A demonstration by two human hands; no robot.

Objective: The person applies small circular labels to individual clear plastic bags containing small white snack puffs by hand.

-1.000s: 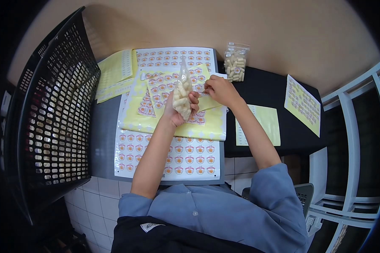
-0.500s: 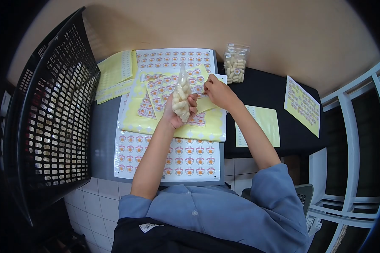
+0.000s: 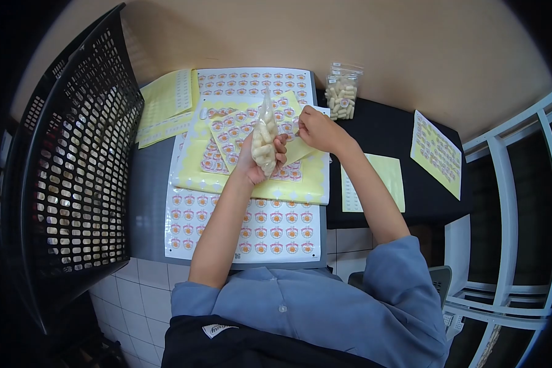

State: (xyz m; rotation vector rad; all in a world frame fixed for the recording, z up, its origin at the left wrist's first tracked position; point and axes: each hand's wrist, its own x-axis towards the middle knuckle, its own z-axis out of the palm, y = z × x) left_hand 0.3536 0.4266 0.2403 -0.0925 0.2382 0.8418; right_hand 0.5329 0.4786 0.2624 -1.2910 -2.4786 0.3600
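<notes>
A clear plastic bag of pale, rounded pieces [image 3: 264, 142] stands upright in my left hand [image 3: 251, 165], whose fingers wrap round it. Just right of the bag, my right hand [image 3: 316, 127] is closed in a pinch over the sticker sheets; whatever lies between its fingertips is too small to make out. Beneath both hands, a small yellow-edged sticker sheet [image 3: 228, 136] lies on a larger yellow sheet [image 3: 227, 184]. Under these, a white sheet with rows of round printed labels [image 3: 276, 233] covers much of the grey table.
A black perforated basket [image 3: 83, 165] rises at the left. Yellow sheets [image 3: 165, 104] lie beside it. Filled clear bags [image 3: 341, 98] stand against the wall on the black cloth [image 3: 374, 132]. Farther right are a yellow-white sheet [image 3: 383, 181] and a sticker sheet [image 3: 437, 153].
The view has shifted slightly. Both hands hold nearly the same positions, and the bag remains in my left hand.
</notes>
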